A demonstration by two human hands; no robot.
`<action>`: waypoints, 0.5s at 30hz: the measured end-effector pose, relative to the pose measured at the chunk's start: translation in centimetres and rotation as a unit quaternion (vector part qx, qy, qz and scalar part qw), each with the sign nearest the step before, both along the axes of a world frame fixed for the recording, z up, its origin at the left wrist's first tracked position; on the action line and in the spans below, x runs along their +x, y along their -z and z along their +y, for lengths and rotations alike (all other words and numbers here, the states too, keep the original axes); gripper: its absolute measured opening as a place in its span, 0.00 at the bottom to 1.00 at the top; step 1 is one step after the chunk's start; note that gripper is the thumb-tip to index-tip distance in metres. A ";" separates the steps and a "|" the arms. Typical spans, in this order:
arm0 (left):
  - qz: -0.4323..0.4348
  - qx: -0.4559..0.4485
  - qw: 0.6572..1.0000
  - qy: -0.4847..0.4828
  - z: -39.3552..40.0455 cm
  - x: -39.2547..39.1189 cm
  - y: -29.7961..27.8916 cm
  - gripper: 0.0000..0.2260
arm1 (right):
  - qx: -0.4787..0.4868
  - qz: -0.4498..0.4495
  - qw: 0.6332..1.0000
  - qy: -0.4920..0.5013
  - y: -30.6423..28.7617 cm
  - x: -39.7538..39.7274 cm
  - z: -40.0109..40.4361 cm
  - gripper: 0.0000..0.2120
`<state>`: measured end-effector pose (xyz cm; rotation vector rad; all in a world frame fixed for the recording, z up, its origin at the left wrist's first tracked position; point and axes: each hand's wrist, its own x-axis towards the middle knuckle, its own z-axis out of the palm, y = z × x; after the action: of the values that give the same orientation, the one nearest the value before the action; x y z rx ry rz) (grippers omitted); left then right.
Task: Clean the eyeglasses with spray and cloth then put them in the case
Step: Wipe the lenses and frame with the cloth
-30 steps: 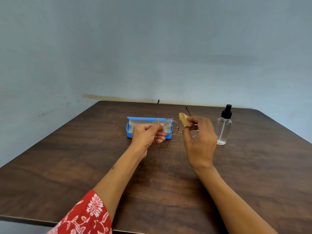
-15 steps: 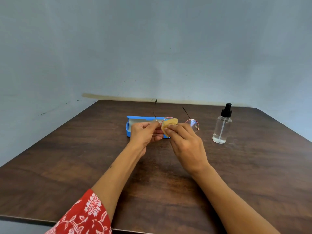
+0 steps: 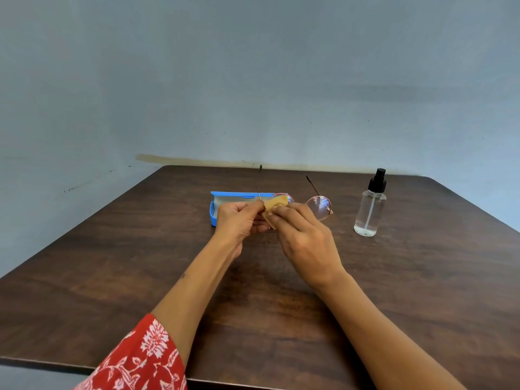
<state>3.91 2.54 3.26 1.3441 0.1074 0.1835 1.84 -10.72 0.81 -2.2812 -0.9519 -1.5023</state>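
I hold the eyeglasses (image 3: 319,207) above the middle of the tabletop (image 3: 112,263). My left hand (image 3: 239,220) is closed on the frame near one temple. My right hand (image 3: 302,237) pinches a tan cloth (image 3: 277,205) around the left lens. The blue case (image 3: 214,213) lies open at twelve o'clock behind my hands; the spray bottle (image 3: 370,212) stands at two o'clock. Wiping well likely means small circles and light pressure, steadying the rim. The covered lens, the bridge and the case's right end are hidden.
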 end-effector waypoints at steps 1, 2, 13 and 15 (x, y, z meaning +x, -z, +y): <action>-0.001 -0.008 1.000 -0.004 0.2 0.0 -0.1 0.07 | -0.009 0.004 1.000 0.006 0.0 0.0 -0.1 0.07; 0.000 -0.012 1.000 -0.004 0.3 0.0 -0.2 0.07 | -0.007 0.008 1.000 0.015 0.0 0.0 -0.4 0.06; -0.003 -0.002 1.000 0.010 0.2 -0.2 -0.2 0.08 | -0.020 0.013 1.000 0.015 0.0 -0.2 0.1 0.11; -0.001 -0.006 1.000 0.005 0.4 -0.2 -0.3 0.07 | -0.025 0.017 0.999 0.019 0.1 -0.2 0.0 0.10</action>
<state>3.75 2.95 3.56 1.3316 0.1000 0.1758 1.62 -10.75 0.73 -2.3647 -0.9521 -1.4666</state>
